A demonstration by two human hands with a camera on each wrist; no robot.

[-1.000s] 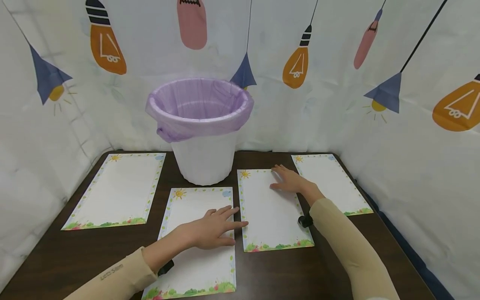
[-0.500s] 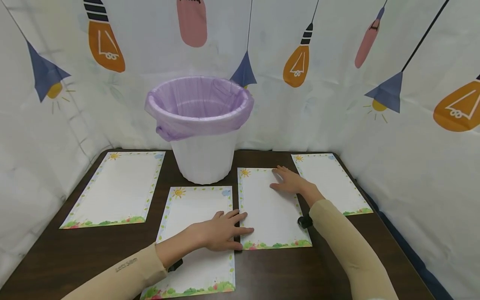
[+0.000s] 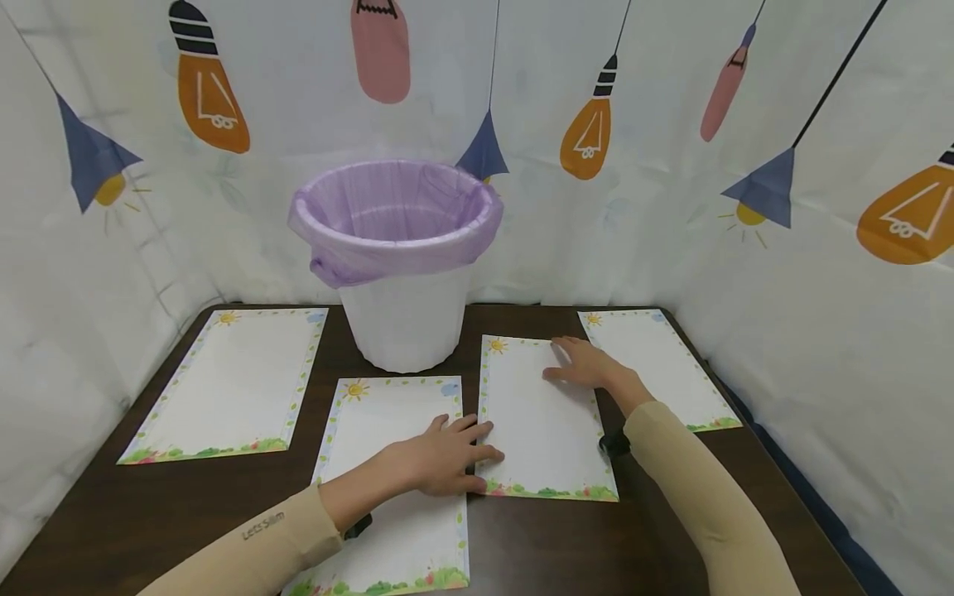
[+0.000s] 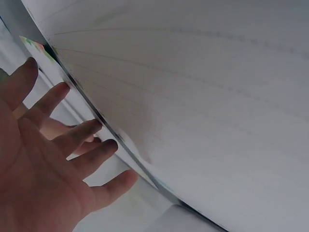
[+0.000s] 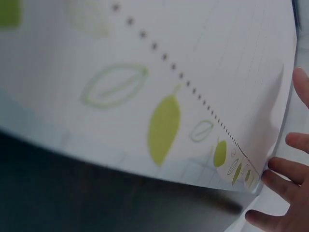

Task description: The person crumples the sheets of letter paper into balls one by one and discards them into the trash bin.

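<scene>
Two sheets of white paper with printed borders lie side by side near the table's middle. My left hand is spread over the right edge of the front sheet, its fingertips reaching the left edge of the sheet beside it. That neighbouring sheet lies under my right hand, which rests with straight fingers at its upper right corner. In the left wrist view the fingers are spread along the paper edges. The right wrist view has the fingers near a leaf-bordered paper edge.
A white bin lined with a purple bag stands at the back of the dark table. More bordered sheets lie at the left and the far right. A patterned curtain encloses the table.
My left hand has shifted right, onto the neighbouring sheet's left edge. That sheet has turned slightly, its top edge moving right, and my right hand has moved slightly right with it.
</scene>
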